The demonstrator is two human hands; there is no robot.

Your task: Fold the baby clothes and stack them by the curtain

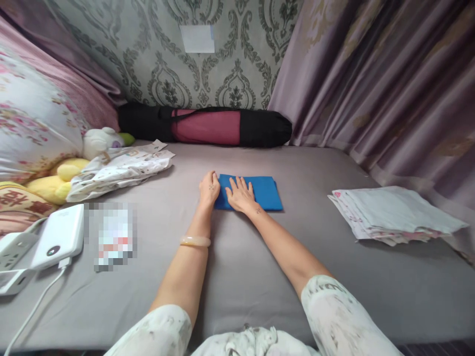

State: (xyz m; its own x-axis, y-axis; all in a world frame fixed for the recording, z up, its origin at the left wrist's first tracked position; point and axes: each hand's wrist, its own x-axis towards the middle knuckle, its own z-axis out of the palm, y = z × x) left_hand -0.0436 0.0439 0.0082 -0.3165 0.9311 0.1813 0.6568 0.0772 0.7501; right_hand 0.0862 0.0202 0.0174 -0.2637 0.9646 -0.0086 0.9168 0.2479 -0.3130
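Resting the right hand (240, 195) on the blue cloth (269, 193), with fingers flat and slightly spread over it. Curling the left hand (210, 188) at the cloth's left edge; cannot tell whether gripping it. Can see a stack (399, 210) well right of the fingers.

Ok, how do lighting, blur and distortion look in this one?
Head view throughout: soft light, faint shadow by the blue cloth; right curtain stretched and smeared toward the edge; pixelated patch at left hiding detail; left hand and right hand fairly clear.
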